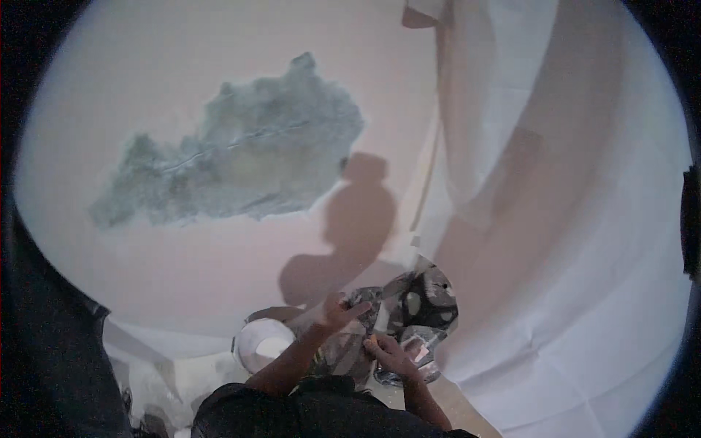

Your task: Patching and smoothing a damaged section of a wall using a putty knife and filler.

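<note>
My left hand is at a dark grey, mottled flat thing low in the middle, fingers apart and partly extended against it. Just below and right of it, my right hand is closed on a small orange thing, perhaps a handle; its shape is unclear. Behind both hands are dark, speckled and plastic-covered items, too jumbled to make out. A round white bucket or container stands just left of my left forearm.
A pale pinkish wall ahead bears a large irregular grey-green patch with a crack across it; a shadow falls beside the patch. White sheeting hangs down the right side. More pale sheeting and plastic lie at lower left.
</note>
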`<act>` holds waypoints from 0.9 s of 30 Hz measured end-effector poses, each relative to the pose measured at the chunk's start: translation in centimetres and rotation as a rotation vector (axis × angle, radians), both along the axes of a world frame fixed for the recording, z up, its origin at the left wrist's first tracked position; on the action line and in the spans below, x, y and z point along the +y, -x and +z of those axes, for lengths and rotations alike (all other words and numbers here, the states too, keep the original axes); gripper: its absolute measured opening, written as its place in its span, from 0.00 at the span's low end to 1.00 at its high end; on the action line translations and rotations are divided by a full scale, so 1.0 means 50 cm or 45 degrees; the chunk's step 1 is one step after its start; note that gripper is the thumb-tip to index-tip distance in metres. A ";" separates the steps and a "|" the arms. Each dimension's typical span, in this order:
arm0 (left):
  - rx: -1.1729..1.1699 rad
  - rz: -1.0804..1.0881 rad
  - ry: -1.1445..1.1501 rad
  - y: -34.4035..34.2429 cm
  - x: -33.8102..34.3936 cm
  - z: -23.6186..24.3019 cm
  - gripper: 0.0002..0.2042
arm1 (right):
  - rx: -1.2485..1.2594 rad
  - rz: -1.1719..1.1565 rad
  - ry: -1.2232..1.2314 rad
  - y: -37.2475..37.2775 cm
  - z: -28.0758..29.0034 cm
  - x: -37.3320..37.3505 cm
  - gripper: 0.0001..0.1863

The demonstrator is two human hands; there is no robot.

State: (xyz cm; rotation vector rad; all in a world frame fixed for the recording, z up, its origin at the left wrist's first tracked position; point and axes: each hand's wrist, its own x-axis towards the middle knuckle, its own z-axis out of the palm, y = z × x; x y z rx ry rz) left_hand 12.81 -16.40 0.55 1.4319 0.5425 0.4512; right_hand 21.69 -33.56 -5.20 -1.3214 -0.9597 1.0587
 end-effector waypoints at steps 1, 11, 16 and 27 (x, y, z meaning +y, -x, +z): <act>-0.146 0.034 0.013 0.019 0.024 -0.023 0.11 | -0.080 0.099 -0.010 0.017 -0.001 0.008 0.13; -0.178 -0.010 -0.082 0.213 0.016 0.047 0.14 | 0.614 0.456 -0.104 0.172 -0.020 0.052 0.28; -0.209 -0.027 -0.092 0.378 -0.002 0.108 0.14 | 0.762 0.120 -0.100 0.314 -0.058 0.074 0.31; -0.318 0.280 0.143 0.745 0.055 0.023 0.23 | 0.480 0.147 -0.112 0.663 0.040 0.170 0.20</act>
